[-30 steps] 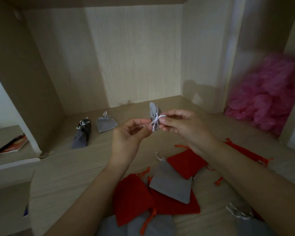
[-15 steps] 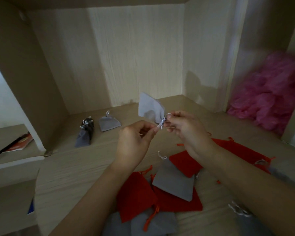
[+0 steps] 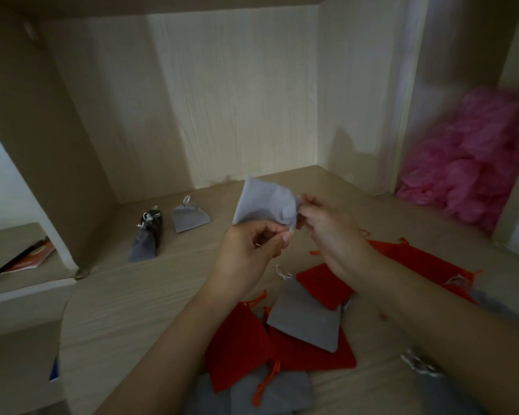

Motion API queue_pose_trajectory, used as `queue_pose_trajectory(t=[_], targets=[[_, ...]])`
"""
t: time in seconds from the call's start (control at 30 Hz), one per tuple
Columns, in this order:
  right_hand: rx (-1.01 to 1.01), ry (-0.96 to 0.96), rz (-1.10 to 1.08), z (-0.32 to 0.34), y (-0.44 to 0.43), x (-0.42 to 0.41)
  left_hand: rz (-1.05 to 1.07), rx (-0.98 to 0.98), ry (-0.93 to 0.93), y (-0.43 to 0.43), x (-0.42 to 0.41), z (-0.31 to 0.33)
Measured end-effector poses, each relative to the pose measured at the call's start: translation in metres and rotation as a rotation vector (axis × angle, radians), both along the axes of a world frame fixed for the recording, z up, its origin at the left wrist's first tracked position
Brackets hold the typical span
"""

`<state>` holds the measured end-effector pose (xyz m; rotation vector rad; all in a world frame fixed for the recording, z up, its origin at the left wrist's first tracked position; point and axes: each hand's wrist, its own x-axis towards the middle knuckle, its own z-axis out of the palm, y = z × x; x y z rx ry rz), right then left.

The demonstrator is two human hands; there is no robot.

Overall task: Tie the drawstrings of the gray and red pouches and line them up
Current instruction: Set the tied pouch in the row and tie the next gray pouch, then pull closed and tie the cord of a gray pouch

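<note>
Pouch (image 3: 264,205), gray, item under work: hanging in the air over the middle of the shelf (image 3: 138,295), clear of its surface. A second ago it was standing edge-on and narrow between the hands. Now it is swinging round flat to the camera, body leaning up and to the left, gathered neck pointing toward the right hand.

Drawstring (image 3: 292,227), white: blurring. The bow that was showing plainly a second ago is no longer reading clearly, so the state of the knot cannot be told.

Left hand (image 3: 249,250): pinching the string between thumb and forefinger just below the neck.

Right hand (image 3: 330,229): fingertips pressing together at the neck, pinching cloth or cord; which one cannot be told. Both hands are sitting slightly nearer the right wall than before.

Judgement: the tie is probably being pulled snug, and this piece is nearing its turn to join the row.

Row, back left corner of the shelf: tied gray pouch (image 3: 189,217) lying near a second gray pouch (image 3: 144,247), with a dark pouch (image 3: 155,224) leaning against that one. All are lying as before.

Stock, front edge of the shelf: red pouches (image 3: 240,345) and loose gray pouches (image 3: 306,322) overlapping, necks open, waiting to be tied.

Pink heap (image 3: 474,163): lying in the compartment to the right.
</note>
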<state>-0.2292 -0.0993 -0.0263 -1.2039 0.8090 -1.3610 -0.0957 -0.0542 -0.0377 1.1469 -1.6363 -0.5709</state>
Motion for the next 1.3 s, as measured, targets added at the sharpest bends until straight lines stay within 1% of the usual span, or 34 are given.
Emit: queue_pose_trajectory(t=[0.1,0.17,0.23,0.33,0.4,0.47,0.53,0.57,0.63,0.67,0.7,0.8,0.87,0.93,0.97,1.1,1.2,1.3], targets=[[-0.162,0.257,-0.208,-0.002,-0.012,-0.011,0.135,-0.083,-0.06,0.003,0.001,0.005],[-0.269,0.366,-0.234,-0.005,-0.016,-0.013,0.232,-0.185,-0.055,0.004,0.007,0.012],[-0.344,0.426,-0.222,-0.009,-0.017,-0.009,0.284,-0.214,-0.162,0.006,0.013,0.018],[-0.406,0.502,-0.184,-0.009,-0.015,-0.003,0.268,-0.224,-0.435,0.002,0.019,0.015],[-0.388,0.523,-0.143,-0.01,-0.015,-0.001,0.222,-0.198,-0.542,0.001,0.019,0.016],[-0.306,0.566,-0.048,-0.01,-0.015,-0.002,0.205,-0.139,-0.607,-0.003,0.024,0.017],[-0.224,0.632,0.1,-0.012,-0.014,-0.009,0.241,-0.06,-0.624,-0.009,0.035,0.02],[-0.198,0.716,0.174,-0.013,-0.014,-0.015,0.266,-0.009,-0.623,-0.013,0.042,0.021],[-0.198,1.02,0.257,-0.017,-0.016,-0.027,0.323,0.092,-0.568,-0.023,0.058,0.02],[-0.197,1.153,0.268,-0.019,-0.016,-0.031,0.345,0.132,-0.508,-0.03,0.067,0.019],[-0.187,1.224,0.272,-0.021,-0.017,-0.033,0.365,0.167,-0.418,-0.038,0.076,0.018],[-0.212,1.239,0.356,-0.022,-0.017,-0.034,0.424,0.243,-0.083,-0.064,0.107,0.013],[-0.25,1.208,0.442,-0.02,-0.014,-0.032,0.521,0.282,0.029,-0.08,0.125,0.009],[-0.289,1.19,0.463,-0.021,-0.013,-0.03,0.601,0.319,0.14,-0.097,0.14,0.005],[-0.314,1.187,0.464,-0.022,-0.013,-0.029,0.633,0.33,0.165,-0.104,0.147,0.004],[-0.34,1.206,0.46,-0.027,-0.017,-0.026,0.719,0.328,0.033,-0.131,0.157,0.005],[-0.351,1.223,0.423,-0.03,-0.02,-0.027,0.811,0.326,-0.155,-0.133,0.152,0.0],[-0.367,1.23,0.416,-0.031,-0.021,-0.025,0.838,0.38,-0.271,-0.129,0.147,-0.01]])
